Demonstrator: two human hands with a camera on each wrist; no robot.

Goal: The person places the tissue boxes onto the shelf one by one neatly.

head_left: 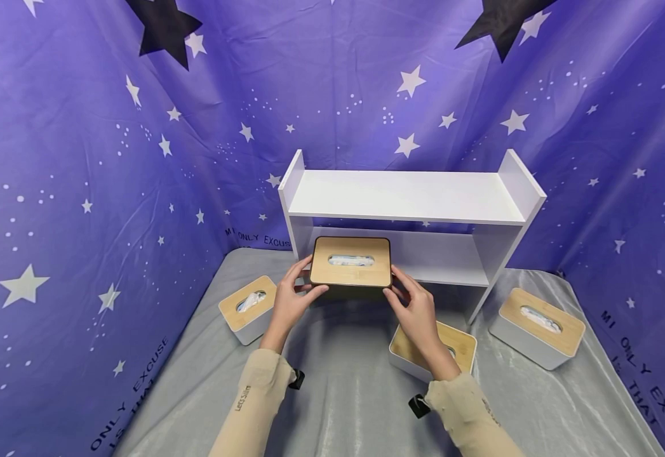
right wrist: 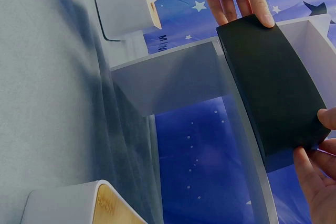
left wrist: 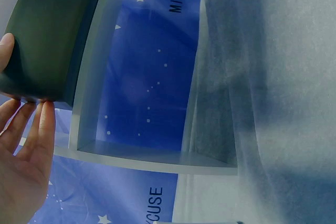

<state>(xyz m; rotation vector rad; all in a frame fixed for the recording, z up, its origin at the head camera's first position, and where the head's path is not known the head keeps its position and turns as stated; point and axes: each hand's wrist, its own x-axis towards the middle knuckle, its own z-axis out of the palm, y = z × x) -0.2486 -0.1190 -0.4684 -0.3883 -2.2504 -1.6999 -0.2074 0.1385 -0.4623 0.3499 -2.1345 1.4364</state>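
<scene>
One left hand [head_left: 291,303] and one right hand [head_left: 418,312] of a person hold between them a greenish-black rectangular tissue box [head_left: 350,274] with a flat lid of light-brown wood. The grip is as wide as the long side of this box: the left hand grips its 9 o'clock end, the right hand its 3 o'clock end. Each thumb lies on the near face, and fingertips press at the ends. Through the rounded slot of the lid one sees a white-and-blue packet [head_left: 350,260].

The box is in front of a white shelf unit [head_left: 406,193] with two boards and upright side panels, which stands toward 1 o'clock from it. In the head view the box covers a part of the lower board; I cannot tell whether it touches this board.

Counted from the dark box, a first white rectangular tissue box with wooden lid [head_left: 250,315] stands at 8 o'clock, near the left hand. A second white tissue box [head_left: 404,349] is between 4 and 5 o'clock, partly hidden by the right arm. A third white tissue box [head_left: 538,335] stands farther, near 4 o'clock. All three are on a grey, softly shining cloth [head_left: 343,393]. At 12 o'clock, behind everything, hangs a violet-blue curtain [head_left: 338,82] with white stars.
</scene>
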